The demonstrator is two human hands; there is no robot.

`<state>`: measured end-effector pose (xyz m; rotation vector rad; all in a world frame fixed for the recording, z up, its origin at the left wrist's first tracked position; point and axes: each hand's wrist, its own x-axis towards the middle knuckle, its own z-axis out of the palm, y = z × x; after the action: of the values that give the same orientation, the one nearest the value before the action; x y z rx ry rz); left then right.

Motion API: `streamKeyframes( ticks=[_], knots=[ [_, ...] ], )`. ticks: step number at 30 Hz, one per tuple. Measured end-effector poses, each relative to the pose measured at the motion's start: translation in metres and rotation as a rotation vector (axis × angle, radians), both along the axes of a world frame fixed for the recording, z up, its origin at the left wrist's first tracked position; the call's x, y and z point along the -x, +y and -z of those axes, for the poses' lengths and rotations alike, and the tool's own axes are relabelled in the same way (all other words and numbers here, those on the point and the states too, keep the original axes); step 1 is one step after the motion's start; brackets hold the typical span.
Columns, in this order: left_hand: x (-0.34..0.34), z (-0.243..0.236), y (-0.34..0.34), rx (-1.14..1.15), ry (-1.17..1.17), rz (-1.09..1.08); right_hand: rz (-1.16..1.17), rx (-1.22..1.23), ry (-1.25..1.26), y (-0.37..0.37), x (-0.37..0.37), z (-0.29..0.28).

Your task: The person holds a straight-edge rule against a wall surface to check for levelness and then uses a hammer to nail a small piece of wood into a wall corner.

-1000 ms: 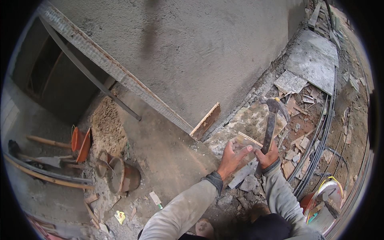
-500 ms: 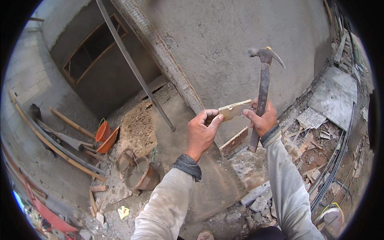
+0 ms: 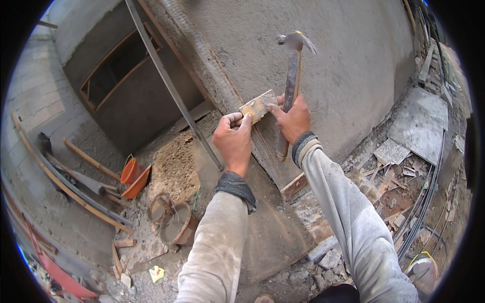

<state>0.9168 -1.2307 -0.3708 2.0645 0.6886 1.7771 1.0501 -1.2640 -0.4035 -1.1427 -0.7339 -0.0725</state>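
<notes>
board is pinched by left hand and right hand, which also grips a hammer. i'd steady the board by both ends.

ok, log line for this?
left hand: pinching board scrap | right hand: holding hammer, pinching board scrap's other end | behind: grey wall

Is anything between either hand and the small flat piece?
Nothing visible: the left hand pinches the left end of the small flat piece, and the right hand reaches its right end while also gripping the hammer, whose handle stands just right of it.
</notes>
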Motion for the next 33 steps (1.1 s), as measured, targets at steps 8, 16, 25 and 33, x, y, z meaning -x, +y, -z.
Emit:
streamKeyframes(
  ticks=[8, 16, 25, 33],
  knots=[
    [-0.002, 0.001, 0.005, -0.119, 0.049, -0.167, -0.039, -0.072, 0.107, 0.000, 0.005, -0.003],
    [-0.008, -0.008, 0.019, 0.026, 0.125, -0.023, -0.017, -0.039, 0.067, -0.006, 0.007, 0.003],
    [-0.014, -0.009, 0.033, -0.076, 0.170, -0.121, -0.228, -0.056, 0.130, -0.047, 0.053, 0.146],
    [-0.012, -0.011, 0.023, -0.020, 0.159, -0.061, -0.109, -0.075, 0.013, -0.028, 0.064, 0.142]
  ],
)
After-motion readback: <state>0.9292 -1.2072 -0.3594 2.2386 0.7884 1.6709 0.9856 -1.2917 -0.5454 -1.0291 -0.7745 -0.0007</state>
